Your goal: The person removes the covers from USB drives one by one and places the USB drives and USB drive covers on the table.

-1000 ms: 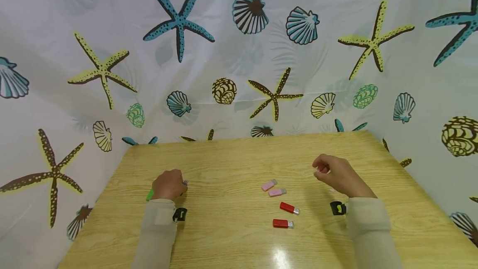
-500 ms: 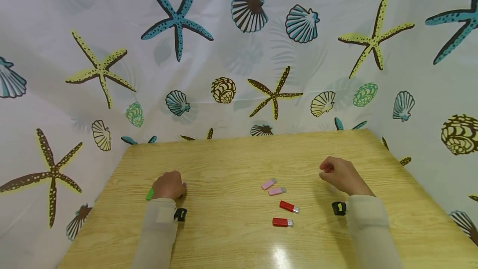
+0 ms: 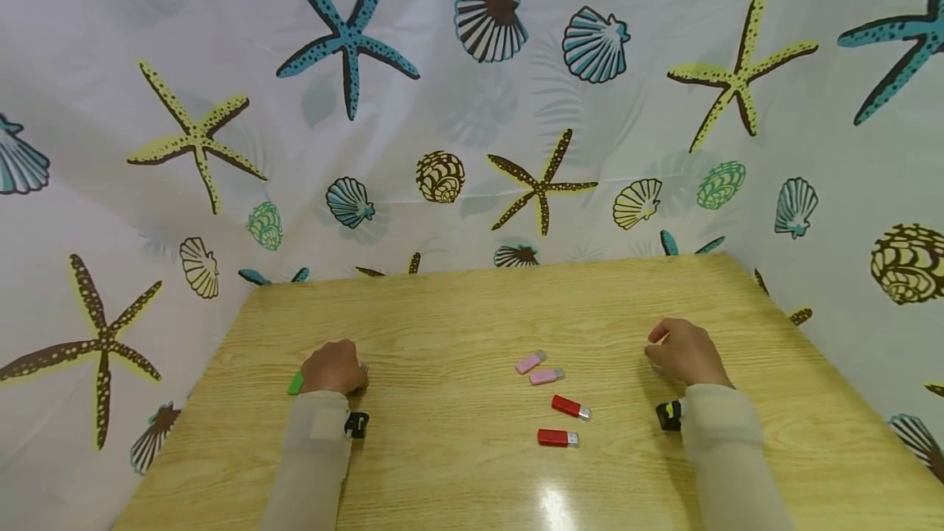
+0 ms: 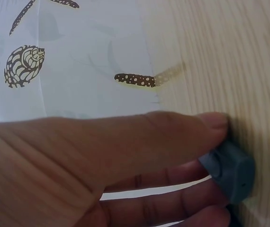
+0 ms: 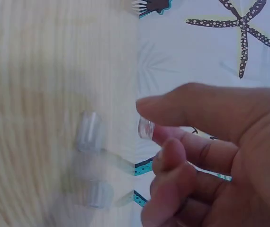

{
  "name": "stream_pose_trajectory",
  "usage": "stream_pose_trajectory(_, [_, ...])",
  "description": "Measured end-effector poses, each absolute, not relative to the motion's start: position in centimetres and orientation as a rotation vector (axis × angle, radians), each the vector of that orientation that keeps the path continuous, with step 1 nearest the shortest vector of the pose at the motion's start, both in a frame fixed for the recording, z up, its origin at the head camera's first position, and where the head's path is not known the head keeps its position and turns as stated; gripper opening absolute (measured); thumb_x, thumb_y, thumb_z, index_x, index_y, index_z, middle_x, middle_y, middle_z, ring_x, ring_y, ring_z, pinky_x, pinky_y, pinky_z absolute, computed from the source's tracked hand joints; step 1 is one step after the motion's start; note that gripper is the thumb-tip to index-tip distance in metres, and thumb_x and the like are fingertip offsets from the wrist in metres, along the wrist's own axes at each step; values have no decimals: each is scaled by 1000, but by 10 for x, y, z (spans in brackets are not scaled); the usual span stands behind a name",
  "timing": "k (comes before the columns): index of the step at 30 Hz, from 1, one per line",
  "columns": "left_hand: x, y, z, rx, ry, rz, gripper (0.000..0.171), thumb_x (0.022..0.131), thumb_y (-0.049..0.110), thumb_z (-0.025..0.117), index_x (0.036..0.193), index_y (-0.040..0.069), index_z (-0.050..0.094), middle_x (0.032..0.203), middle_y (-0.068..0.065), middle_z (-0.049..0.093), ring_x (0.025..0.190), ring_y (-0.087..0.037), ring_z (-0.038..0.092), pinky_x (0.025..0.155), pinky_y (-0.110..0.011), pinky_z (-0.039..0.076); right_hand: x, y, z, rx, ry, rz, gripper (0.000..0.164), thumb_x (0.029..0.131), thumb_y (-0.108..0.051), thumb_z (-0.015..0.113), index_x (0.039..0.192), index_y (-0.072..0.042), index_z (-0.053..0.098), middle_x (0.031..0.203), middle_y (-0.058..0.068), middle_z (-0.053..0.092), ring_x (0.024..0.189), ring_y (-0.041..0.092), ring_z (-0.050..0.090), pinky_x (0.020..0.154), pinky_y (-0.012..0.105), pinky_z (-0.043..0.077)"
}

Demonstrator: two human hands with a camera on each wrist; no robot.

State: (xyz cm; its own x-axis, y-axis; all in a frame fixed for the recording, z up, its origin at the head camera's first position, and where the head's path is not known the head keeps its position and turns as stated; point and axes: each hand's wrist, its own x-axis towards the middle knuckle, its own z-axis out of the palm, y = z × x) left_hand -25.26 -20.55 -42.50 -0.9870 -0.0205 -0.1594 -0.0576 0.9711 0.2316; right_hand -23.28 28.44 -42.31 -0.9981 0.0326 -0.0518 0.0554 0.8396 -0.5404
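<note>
My left hand is low over the left of the table, thumb and fingers pinching a blue-grey USB stick; the fingers hide most of it. A green piece pokes out beside that hand, mostly covered. At the right, my right hand holds a small clear plastic cap between thumb and fingers. On the table beside it in the right wrist view are a clear cap and another clear cap.
Between the hands lie two pink USB sticks and, nearer the front, two red USB sticks. The wooden table ends at a shell-and-starfish curtain at the back and sides.
My right hand has moved to the right and slightly down towards the table. The left hand stays in nearly the same place, and the USB sticks between the hands lie as before.
</note>
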Motion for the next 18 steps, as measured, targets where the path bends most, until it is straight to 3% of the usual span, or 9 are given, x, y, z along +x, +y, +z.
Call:
stream_pose_trajectory(12, [-252, -206, -425, -93, 2984, 314, 26, 79, 15, 72, 58, 9, 58, 53, -6, 56, 48, -19, 45, 44, -35, 37, -237, 290, -440, 265, 3004, -845, 21, 87, -16, 63, 100, 1, 65, 102, 29, 64, 67, 27, 56, 52, 38, 44])
stream_pose_trajectory(18, [-253, -210, -425, -105, 2958, 330, 19, 78, 18, 75, 71, 4, 65, 60, -8, 60, 52, -22, 54, 47, -37, 44, -238, 290, -441, 294, 2989, -841, 23, 87, -16, 63, 103, 1, 66, 106, 31, 63, 70, 30, 58, 54, 39, 45])
